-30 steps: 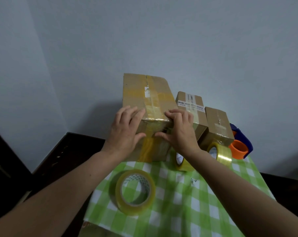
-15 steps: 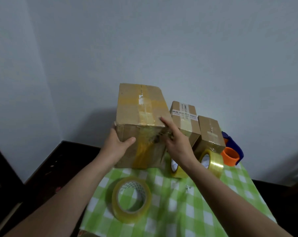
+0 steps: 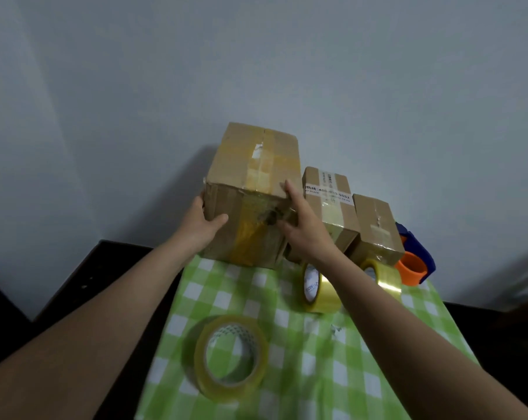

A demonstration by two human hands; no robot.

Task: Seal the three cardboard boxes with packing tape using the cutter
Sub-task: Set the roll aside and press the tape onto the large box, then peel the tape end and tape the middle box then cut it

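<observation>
The large brown cardboard box striped with yellowish tape (image 3: 250, 189) stood at the centre of the frame, on the far edge of the green-and-white checked cloth (image 3: 317, 374). The left hand (image 3: 202, 228) gripped its left side, thumb curled across the front. The right hand (image 3: 305, 234) pressed straight fingers (image 3: 290, 194) along its right corner. A labelled brown box (image 3: 332, 207), a smaller brown box (image 3: 374, 228) and the blue-and-orange tape cutter (image 3: 414, 263) sat to the right.

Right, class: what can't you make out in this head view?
Head view:
- cutter: mostly behind the small box; blade unseen.
- left hand: fingers mostly behind the big box.
- middle box: label print too small.
- near tape: blurred.
</observation>
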